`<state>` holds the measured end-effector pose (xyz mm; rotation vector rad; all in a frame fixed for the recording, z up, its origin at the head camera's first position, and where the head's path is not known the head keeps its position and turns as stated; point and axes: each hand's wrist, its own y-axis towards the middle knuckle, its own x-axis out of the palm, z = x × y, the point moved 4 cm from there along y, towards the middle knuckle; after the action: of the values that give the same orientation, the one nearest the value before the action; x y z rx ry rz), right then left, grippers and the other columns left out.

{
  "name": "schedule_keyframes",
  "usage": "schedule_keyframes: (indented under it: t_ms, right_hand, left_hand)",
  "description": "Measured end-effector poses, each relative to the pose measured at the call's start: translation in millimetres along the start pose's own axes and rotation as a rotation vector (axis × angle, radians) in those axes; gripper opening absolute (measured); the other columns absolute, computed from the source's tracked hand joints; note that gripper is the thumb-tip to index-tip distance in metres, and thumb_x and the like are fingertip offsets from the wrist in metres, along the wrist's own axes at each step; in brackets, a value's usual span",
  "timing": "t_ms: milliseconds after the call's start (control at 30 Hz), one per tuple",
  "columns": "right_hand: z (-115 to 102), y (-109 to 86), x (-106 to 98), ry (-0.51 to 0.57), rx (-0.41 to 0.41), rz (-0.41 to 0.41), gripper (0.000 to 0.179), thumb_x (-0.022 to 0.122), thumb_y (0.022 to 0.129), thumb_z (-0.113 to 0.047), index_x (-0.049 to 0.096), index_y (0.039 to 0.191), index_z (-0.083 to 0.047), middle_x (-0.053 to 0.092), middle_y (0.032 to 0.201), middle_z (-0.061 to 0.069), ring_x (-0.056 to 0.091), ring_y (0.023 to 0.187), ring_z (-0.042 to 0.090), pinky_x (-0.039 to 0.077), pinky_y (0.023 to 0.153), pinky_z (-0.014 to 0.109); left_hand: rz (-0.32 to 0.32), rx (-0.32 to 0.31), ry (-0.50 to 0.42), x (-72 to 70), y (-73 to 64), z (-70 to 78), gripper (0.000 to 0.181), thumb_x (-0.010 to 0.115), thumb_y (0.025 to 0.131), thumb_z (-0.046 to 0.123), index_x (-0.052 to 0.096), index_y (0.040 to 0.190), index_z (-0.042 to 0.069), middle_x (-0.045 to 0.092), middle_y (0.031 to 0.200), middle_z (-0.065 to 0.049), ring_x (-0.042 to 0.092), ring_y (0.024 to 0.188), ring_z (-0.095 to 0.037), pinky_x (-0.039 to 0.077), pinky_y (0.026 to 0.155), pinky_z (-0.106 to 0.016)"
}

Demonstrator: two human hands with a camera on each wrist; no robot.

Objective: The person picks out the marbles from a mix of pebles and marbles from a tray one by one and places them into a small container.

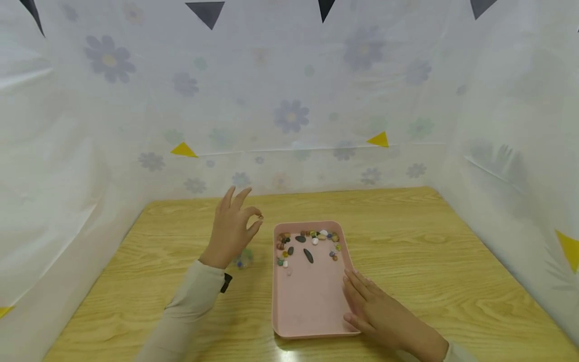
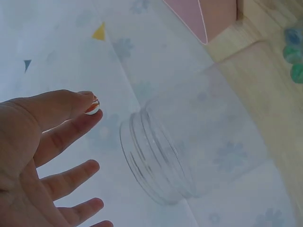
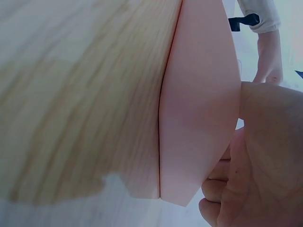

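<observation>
My left hand (image 1: pixel 229 232) pinches a small glass marble (image 2: pixel 93 107) with an orange-red swirl between thumb and index finger, the other fingers spread. It is raised over the table, left of a pink tray (image 1: pixel 312 306). Beneath and beside that hand stands a clear jar (image 2: pixel 161 156), its threaded mouth uncovered in the left wrist view. Several blue and green marbles (image 2: pixel 292 54) lie at its bottom. My right hand (image 1: pixel 377 309) rests on the tray's right rim with straight fingers, which lie along the tray's wall in the right wrist view.
Along the tray's far end and sides lie several coloured beads or stones (image 1: pixel 285 241), with dark oblong stones (image 1: pixel 308 256) among them. The wood-grain table (image 1: pixel 452 281) is bounded by white flower-patterned sheets (image 1: pixel 289 90) at the back and sides.
</observation>
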<state>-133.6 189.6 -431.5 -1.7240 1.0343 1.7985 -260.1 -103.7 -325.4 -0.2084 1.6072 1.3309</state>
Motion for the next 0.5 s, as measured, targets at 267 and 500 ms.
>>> schedule_keyframes:
  t_ms: [267, 500]
  right_hand:
    - [0.4, 0.1, -0.2, -0.018, -0.003, 0.017, 0.063, 0.047, 0.099, -0.043, 0.045, 0.138, 0.007, 0.037, 0.148, 0.024, 0.038, 0.135, 0.037, -0.012, 0.112, 0.014]
    - [0.6, 0.8, -1.1, 0.002, 0.006, 0.001, 0.064, 0.046, 0.100, -0.043, 0.045, 0.138, 0.008, 0.036, 0.148, 0.024, 0.037, 0.136, 0.037, -0.012, 0.112, 0.014]
  left_hand:
    - [0.003, -0.070, 0.040, -10.1, -22.7, -24.2, 0.015, 0.082, 0.077, 0.017, 0.075, 0.087, 0.009, 0.051, 0.136, -0.022, 0.033, 0.132, -0.051, 0.033, 0.101, -0.067]
    - [-0.001, -0.109, 0.036, -10.8, -32.6, -35.5, 0.014, 0.080, 0.078, 0.017, 0.075, 0.087, 0.007, 0.052, 0.135, -0.022, 0.035, 0.130, -0.050, 0.032, 0.101, -0.067]
